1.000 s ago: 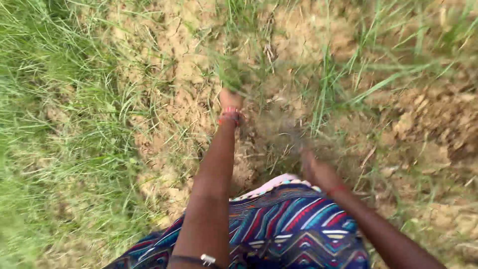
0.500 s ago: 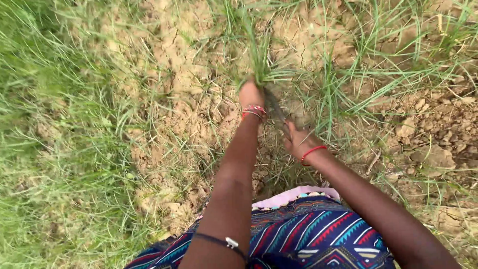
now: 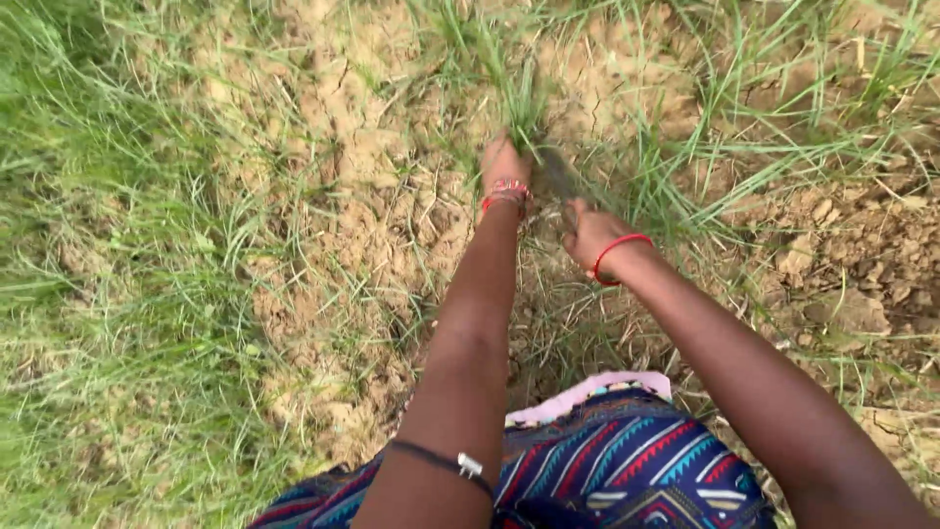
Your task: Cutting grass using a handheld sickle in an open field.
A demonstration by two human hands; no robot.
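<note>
Bare cracked soil (image 3: 362, 167) is seen in the middle, edged by dense grass (image 3: 108, 323) on the left and loose clods (image 3: 842, 264) on the right; open ground lies ahead of the arms. The left hand (image 3: 503, 163) is closed around the base of a grass tuft (image 3: 519, 93) just above it. The right hand (image 3: 587, 233) is clenched on a dark, blurred tool (image 3: 558, 176), set just beside the tuft's base. A patterned striped garment (image 3: 627, 465) fills the bottom edge. No packages or signs are seen.

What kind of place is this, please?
Probably a field or farm plot outdoors. The ground is dry, cracked soil with clods, and green grass grows around it. The left hand grips a grass tuft; the right hand is beside it.
</note>
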